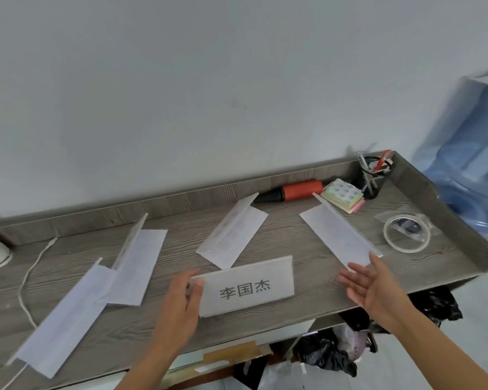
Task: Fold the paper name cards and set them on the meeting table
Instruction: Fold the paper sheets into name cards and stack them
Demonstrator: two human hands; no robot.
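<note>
Both forearms reach forward. The left hand [181, 299] pinches one end of the name card [248, 285], thumb in front. The right hand [369, 285] hovers apart, fingers spread, palm inward.

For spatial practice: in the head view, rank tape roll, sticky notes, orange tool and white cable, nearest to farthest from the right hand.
From right hand:
1. tape roll, right edge
2. sticky notes, behind
3. orange tool, rear
4. white cable, far left
</note>
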